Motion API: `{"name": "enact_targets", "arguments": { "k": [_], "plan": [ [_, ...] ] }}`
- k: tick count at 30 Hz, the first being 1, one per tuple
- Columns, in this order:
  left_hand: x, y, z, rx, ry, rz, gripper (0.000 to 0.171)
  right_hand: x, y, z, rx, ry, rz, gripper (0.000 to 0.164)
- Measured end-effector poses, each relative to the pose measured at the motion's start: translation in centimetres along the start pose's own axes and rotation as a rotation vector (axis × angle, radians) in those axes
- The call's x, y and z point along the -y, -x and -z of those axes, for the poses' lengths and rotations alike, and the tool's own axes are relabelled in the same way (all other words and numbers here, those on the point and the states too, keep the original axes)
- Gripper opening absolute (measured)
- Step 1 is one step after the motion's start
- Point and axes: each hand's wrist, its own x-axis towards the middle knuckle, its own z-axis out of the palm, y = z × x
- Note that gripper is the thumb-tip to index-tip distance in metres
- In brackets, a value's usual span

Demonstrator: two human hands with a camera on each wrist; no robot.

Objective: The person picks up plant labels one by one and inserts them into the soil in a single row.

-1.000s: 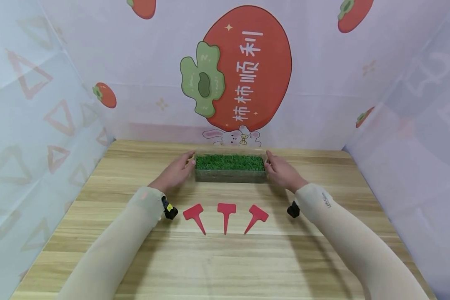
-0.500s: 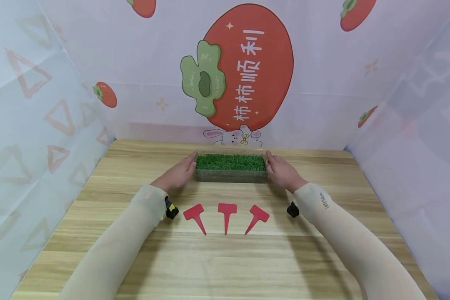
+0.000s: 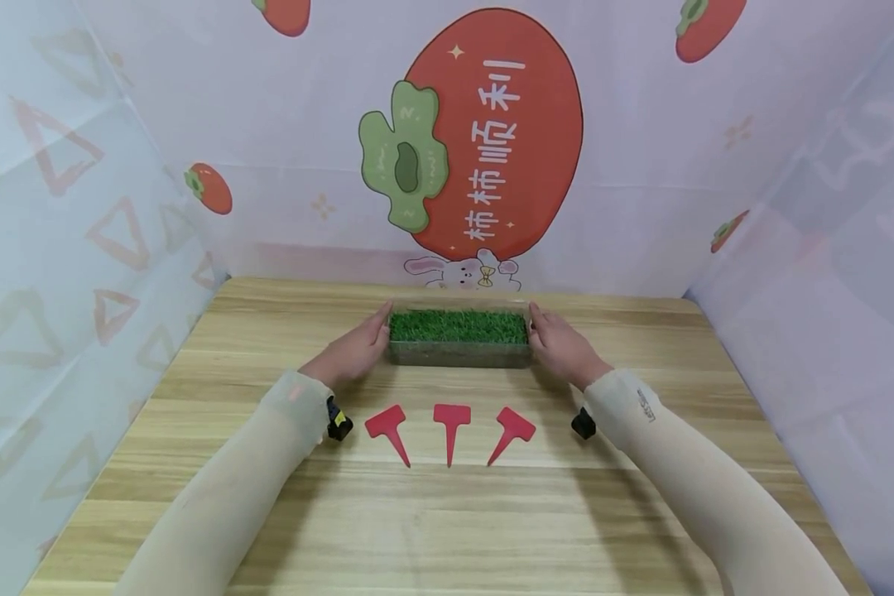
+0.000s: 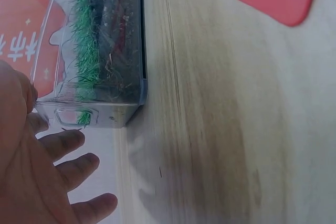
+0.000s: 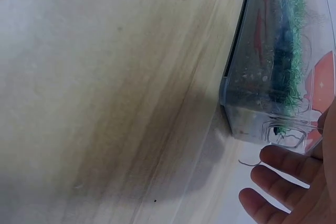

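- Head cam: clear box (image 3: 459, 356) far-mid on counter (image 3: 447, 538), grass (image 3: 458, 326) inside; 3 red tags (image 3: 452, 414) in row, near side. L wrist cam gets pt of one.
- Wrist cams only: end slot (image 4: 77, 117), dark layer (image 4: 116, 40) under grass.
- L grip (image 3: 352, 349), R grip (image 3: 564, 345): thumb + index pinch box's ends, other fingers spread; forearms (image 3: 234, 480) reach fwd, angled in.

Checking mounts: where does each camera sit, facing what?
Head: head-worn, faces forward-down: clear oblong plastic box, green grass, three red T-shaped tags; left hand, right hand, cream sleeves showing.
Left wrist: on that wrist, faces box's left end; left hand shows.
Right wrist: likewise, box's right end; right hand.
Wrist views share box, wood-grain table.
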Motion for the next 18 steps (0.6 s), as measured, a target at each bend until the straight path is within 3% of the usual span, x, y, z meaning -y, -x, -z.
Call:
{"name": "enact_targets", "arguments": {
  "k": [18],
  "plan": [
    [0.0, 1.2, -0.5, -0.023, -0.012, -0.023, 0.060, 0.0, 1.2, -0.8, -0.032, -0.009, 0.016, 0.062]
  ]
}}
